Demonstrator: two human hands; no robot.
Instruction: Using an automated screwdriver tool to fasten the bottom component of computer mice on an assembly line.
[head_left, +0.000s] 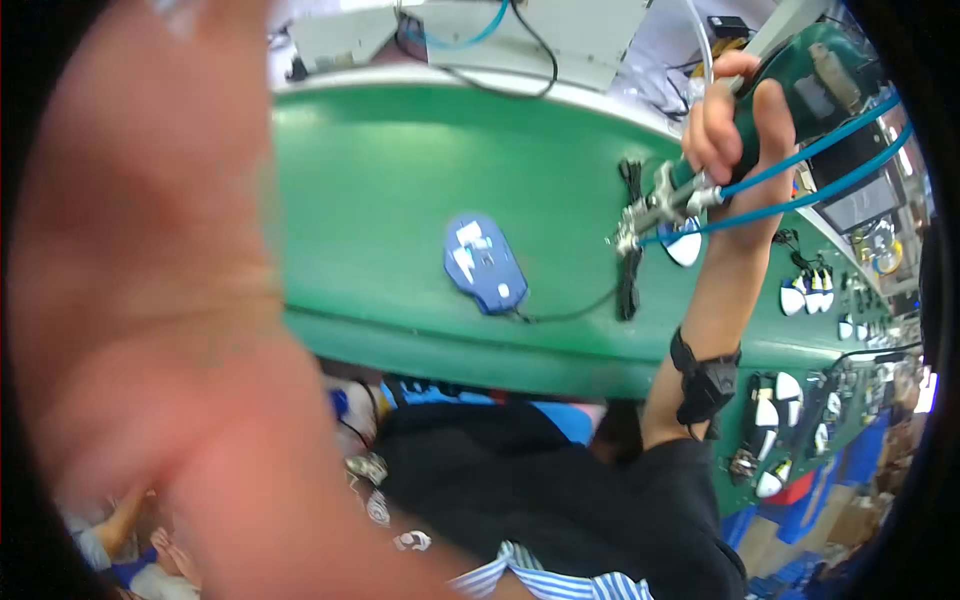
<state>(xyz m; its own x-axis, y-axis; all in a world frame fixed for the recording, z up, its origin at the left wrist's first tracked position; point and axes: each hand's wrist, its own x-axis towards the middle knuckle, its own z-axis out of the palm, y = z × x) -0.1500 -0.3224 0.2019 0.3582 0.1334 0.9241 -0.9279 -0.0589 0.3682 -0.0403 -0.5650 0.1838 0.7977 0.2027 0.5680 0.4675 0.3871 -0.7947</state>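
My left hand point(150, 260) is very close to the camera and fills the left side as a blur; its fingers cannot be made out. Up at the right, my right hand point(712, 130) is closed round a dark green tool point(815, 85) with metal fittings point(660, 210) and blue air hoses point(830, 185). Below and left of that tool lies a dark blue computer mouse point(485, 265), underside up with white labels, apart from both hands. Its cable leads right to a tied black cable bundle point(628, 285). A white mouse point(682, 243) is partly hidden behind the fittings and a hose.
The green worktop point(360, 200) curves across the view. Several white mice point(808, 292) with cables lie farther along on the right. Pale equipment housings point(560, 40) and cables stand behind the far edge. Another person's hands point(175, 555) show at the lower left.
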